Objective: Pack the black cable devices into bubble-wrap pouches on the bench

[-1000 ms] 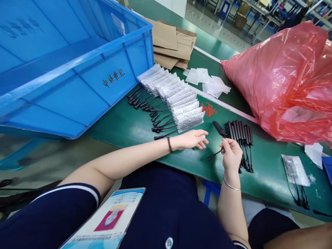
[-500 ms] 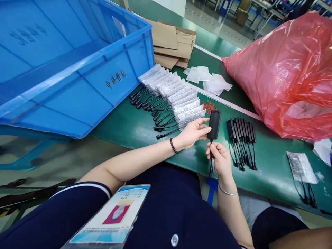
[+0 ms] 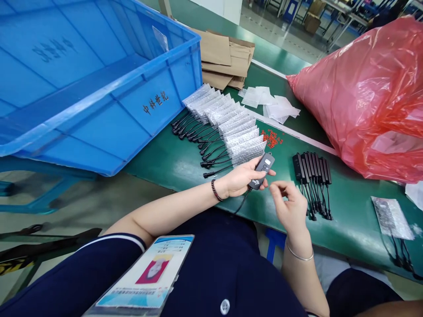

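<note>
Head view shows a black handheld device lying in the left hand, raised over the near part of the green counter. That grip is closed on it, the thumb crossing the lower part of the button face while fingertips show past the opposite edge. The device's long axis runs on a slant: the looped end points away from the body and a little to the right, and the lower end comes back toward the person, where a thin black cable trails down to the counter's near edge. The right hand is just beside that lower end, on its right and apart from it. Its thumb and forefinger curve toward each other in a narrow grip; whether their tips meet or pinch anything, I cannot tell. The left hand is the nearer one, being in contact; the right has only a small gap to the device. Beyond the looped end lie small red rings, with silvery wrapped pieces to the left of them and a row of bare black units off to the right, past the right hand.
</note>
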{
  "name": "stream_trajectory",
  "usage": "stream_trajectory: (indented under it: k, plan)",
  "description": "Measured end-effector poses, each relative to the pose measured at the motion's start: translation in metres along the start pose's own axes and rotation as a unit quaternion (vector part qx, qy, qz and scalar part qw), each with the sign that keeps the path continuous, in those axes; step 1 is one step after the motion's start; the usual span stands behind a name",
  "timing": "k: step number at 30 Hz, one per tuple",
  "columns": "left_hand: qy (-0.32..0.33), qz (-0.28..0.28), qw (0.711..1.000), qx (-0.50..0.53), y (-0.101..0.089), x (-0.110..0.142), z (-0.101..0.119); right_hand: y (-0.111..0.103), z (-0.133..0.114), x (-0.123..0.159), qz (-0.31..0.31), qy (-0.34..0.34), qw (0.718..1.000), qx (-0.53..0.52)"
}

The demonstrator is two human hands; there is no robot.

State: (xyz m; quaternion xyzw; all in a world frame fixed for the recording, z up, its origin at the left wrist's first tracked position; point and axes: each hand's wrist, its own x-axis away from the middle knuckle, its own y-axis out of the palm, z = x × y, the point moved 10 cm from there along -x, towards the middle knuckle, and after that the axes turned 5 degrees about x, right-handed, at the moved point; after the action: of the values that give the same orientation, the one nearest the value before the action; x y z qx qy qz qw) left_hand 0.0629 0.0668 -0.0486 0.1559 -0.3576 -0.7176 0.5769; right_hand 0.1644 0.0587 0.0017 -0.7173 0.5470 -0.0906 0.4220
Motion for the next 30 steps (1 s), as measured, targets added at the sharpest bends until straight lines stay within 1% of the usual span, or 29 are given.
stream_trajectory:
  k: [2,3,4,6,10,13,16,19,25,27,30]
  plan:
    - [-0.022,-0.033,0.999,-0.019,0.003,0.007,-0.001,-0.015,-0.002,-0.011,0.059,-0.007,0.998,-0.012]
    - [-0.027,-0.044,0.998,-0.035,0.004,0.011,-0.001,-0.017,-0.003,-0.016,0.068,-0.015,0.997,-0.021]
    - [-0.028,-0.053,0.997,-0.054,0.005,0.015,-0.001,-0.016,-0.004,-0.021,0.063,-0.02,0.997,-0.035]
    - [-0.02,-0.06,0.993,-0.104,0.008,0.021,0.0,-0.008,-0.004,-0.029,0.035,-0.017,0.997,-0.071]
    - [-0.001,-0.048,0.97,-0.236,0.006,0.027,0.003,0.005,-0.004,-0.036,-0.007,0.008,0.993,-0.115]
    - [-0.005,-0.043,0.95,-0.311,0.003,0.029,0.003,0.006,-0.003,-0.037,-0.011,0.021,0.992,-0.122]
    - [-0.02,-0.04,0.933,-0.357,0.0,0.03,0.002,0.004,-0.002,-0.037,-0.015,0.032,0.992,-0.122]
    - [-0.027,-0.046,0.932,-0.36,-0.001,0.03,0.001,0.006,0.001,-0.037,-0.028,0.045,0.991,-0.124]
    - [-0.019,-0.058,0.949,-0.308,-0.003,0.029,0.001,0.008,0.002,-0.038,-0.035,0.055,0.989,-0.133]
    - [-0.014,-0.05,0.95,-0.308,-0.005,0.029,0.001,0.01,0.001,-0.037,-0.037,0.054,0.988,-0.138]
    - [0.001,-0.022,0.94,-0.341,-0.008,0.029,0.005,0.012,-0.003,-0.035,-0.025,0.044,0.991,-0.123]
